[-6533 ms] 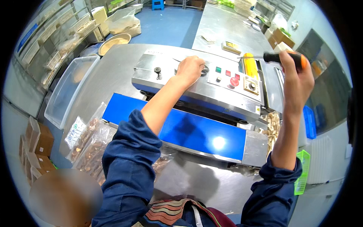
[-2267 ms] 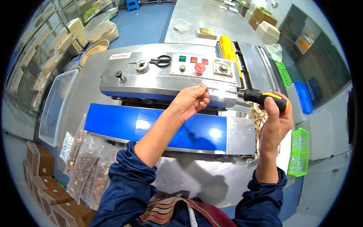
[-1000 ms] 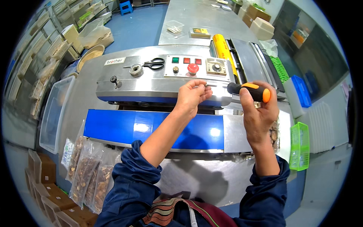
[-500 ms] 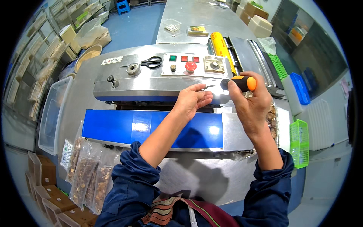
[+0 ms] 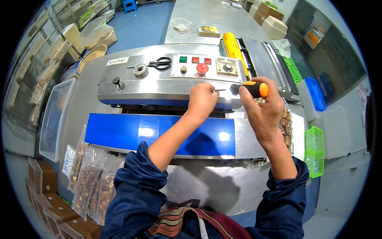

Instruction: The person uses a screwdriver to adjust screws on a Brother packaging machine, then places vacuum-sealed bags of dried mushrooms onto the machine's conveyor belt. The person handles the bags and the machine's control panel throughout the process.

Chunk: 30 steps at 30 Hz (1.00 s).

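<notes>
My right hand [image 5: 266,113] is wrapped round the black and orange handle of a screwdriver [image 5: 252,89], held almost level over the right end of a steel sealing machine [image 5: 159,88]. The shaft points left, toward my left hand [image 5: 202,98]. My left fingers are curled together at the screwdriver's tip. Whatever they pinch is hidden behind the hand. Both hands are above the machine's front edge. In front of it runs a blue conveyor belt [image 5: 115,129], with my left forearm crossing over it.
Black scissors [image 5: 161,63] and a metal ring [image 5: 140,71] lie on the machine, left of its red button [image 5: 202,69]. A yellow film roll [image 5: 234,51] is behind. Filled clear bags [image 5: 89,179] lie at lower left, a green basket [image 5: 314,151] at right.
My left hand has turned over, and its spread fingers have closed at the screwdriver's tip. My right hand keeps its grip and has barely moved.
</notes>
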{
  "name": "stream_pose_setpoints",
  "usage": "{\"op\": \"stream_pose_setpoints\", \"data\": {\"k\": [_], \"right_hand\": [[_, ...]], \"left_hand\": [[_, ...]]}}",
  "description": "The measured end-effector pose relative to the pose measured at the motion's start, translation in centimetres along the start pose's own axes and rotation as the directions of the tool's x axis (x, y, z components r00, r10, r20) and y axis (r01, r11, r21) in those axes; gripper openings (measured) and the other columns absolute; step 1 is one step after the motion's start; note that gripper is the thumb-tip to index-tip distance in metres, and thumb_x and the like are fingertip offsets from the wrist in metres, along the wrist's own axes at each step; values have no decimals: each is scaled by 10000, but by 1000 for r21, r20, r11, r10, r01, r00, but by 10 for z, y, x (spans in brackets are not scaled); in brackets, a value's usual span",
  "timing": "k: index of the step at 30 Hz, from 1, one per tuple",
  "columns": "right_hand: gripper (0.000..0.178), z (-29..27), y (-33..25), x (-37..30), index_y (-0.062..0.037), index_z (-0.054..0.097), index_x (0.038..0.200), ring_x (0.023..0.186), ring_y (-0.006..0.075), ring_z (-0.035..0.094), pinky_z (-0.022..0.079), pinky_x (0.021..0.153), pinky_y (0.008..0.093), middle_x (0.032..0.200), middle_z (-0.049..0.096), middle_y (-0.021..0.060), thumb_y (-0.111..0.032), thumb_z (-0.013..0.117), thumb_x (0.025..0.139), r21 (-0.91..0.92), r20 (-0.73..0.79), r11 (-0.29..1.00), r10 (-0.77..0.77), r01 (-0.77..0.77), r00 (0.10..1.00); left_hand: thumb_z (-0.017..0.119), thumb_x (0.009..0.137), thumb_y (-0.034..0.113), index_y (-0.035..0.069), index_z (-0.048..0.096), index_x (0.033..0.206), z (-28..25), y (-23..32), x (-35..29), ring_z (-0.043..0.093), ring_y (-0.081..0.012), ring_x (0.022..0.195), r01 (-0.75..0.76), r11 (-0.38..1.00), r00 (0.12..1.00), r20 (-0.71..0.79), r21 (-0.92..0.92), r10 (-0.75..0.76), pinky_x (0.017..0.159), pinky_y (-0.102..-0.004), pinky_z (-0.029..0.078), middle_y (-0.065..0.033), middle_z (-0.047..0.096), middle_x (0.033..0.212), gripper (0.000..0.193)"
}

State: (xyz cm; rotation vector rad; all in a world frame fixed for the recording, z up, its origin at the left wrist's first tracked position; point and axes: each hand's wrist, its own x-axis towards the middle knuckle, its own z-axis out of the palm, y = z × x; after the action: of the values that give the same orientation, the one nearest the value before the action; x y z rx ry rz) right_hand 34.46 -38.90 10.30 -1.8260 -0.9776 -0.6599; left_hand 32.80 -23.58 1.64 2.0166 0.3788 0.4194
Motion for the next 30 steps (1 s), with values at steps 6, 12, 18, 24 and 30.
{"op": "stream_pose_setpoints", "data": {"k": [6, 12, 18, 24, 30], "right_hand": [[215, -18, 5, 10, -22, 565, 891, 649, 148, 610, 500, 619, 276, 735, 620, 75, -43, 674, 707, 66, -82, 994, 91, -86, 992], [74, -43, 29, 13, -13, 559, 717, 593, 71, 508, 422, 557, 214, 653, 581, 24, -20, 630, 700, 117, 272, 957, 228, -267, 935], [128, -1, 32, -9, 4, 607, 772, 603, 139, 549, 447, 568, 276, 662, 587, 75, -108, 668, 775, 69, 532, 980, 120, -184, 838], [122, 10, 34, -16, -5, 629, 823, 656, 174, 574, 460, 608, 286, 730, 593, 95, -98, 677, 762, 178, 590, 929, 162, -323, 791], [122, 17, 34, -23, -24, 631, 794, 674, 236, 597, 481, 595, 316, 722, 591, 94, -78, 694, 705, 97, 516, 995, -62, 13, 854]], "left_hand": [[608, 795, 112, -28, 598, 854, 9, 6, -7, 624, -258, 624, -112, 857, 968, -138, 504, 208, 607, -338, 494, -158, 620, 680, 153], [565, 876, 116, 16, 559, 883, -23, 6, -31, 613, -135, 690, 16, 930, 988, 149, -367, 42, 627, -262, 505, -80, 617, 778, 101], [541, 900, 108, 8, 533, 966, -28, 9, -43, 611, -127, 716, 368, 622, 889, 458, -691, -17, 650, -236, 510, -81, 612, 858, 120], [555, 889, 118, 33, 593, 880, -27, 3, -45, 537, -69, 641, 495, 484, 847, 525, -722, -82, 552, -187, 419, -31, 594, 786, 94], [569, 888, 169, 47, 605, 910, -16, -11, -46, 441, -43, 608, 577, 402, 795, 602, -711, -77, 516, -168, 353, 29, 535, 746, 128]]}}
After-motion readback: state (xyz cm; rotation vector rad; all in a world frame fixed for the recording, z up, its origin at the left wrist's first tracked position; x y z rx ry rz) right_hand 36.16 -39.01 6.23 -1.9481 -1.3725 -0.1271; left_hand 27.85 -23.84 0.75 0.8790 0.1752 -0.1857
